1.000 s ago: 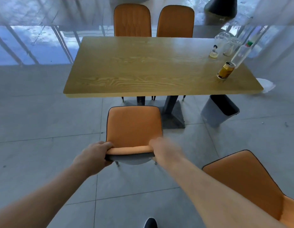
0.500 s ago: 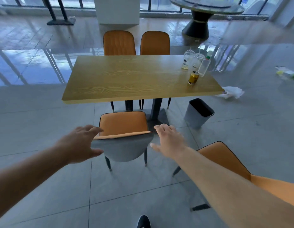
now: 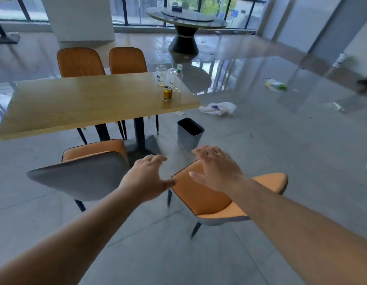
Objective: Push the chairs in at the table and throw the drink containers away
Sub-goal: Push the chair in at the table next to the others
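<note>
Both hands (image 3: 146,177) (image 3: 216,167) spread, empty, over orange chair (image 3: 201,198).

— Any writing you can make out?

— None that reads. The yellow can (image 3: 167,93) at two o'clock on the worktop (image 3: 80,103) has a dark band, too blurred for letters.

— And the glass jar (image 3: 161,76)?

— A small dark mark on its label (no shape I could name), nothing legible.

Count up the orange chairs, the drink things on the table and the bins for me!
Orange chairs: 4
Clear bottles and jars: 3
Yellow can: 1
Grey bin: 1
Total: 9
</note>
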Demonstrator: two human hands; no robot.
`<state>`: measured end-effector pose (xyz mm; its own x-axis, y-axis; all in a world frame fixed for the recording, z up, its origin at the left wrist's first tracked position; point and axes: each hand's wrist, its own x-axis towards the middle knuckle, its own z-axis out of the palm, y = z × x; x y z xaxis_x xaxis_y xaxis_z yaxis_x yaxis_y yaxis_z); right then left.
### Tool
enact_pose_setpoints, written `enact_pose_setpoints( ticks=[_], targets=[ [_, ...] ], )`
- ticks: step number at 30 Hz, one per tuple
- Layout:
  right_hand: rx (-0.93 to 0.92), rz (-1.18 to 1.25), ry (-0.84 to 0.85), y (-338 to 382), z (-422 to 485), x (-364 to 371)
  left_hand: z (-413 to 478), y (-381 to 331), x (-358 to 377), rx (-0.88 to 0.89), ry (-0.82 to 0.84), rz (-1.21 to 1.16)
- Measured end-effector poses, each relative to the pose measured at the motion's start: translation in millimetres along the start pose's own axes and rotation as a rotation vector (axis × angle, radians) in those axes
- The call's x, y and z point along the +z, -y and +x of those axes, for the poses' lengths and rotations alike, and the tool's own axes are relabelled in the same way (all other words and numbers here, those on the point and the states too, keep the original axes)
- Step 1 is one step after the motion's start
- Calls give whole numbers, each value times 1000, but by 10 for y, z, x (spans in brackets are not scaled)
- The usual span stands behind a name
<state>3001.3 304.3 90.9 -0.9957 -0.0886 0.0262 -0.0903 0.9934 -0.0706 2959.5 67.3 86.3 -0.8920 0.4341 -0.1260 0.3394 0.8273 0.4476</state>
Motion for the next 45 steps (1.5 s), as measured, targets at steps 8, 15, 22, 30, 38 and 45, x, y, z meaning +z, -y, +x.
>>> enact_pose_setpoints(
  ticks=[8, 15, 22, 30, 38, 45],
  targets=[
    [35, 1, 99, -1912, -832, 457, 307, -1558, 1577, -81, 83, 10],
    [-120, 117, 343, -3453, -1233, 983, 714, -2605, 2755, -271, 226, 14],
    [-165, 37, 416, -4061, -999, 1245, 1027, -3034, 3367, -342, 377, 57],
    [-221, 63, 414, -3866, -491, 1481, 1257, -2536, 3294, -367, 351, 23],
    [-208, 37, 370, -2802, 487, 1608, 1555, -1169, 2573, -347, 216, -43],
    [-175, 27, 315, -2182, 1538, 1681, 2250, -182, 1926, -302, 244, -56]
  ],
)
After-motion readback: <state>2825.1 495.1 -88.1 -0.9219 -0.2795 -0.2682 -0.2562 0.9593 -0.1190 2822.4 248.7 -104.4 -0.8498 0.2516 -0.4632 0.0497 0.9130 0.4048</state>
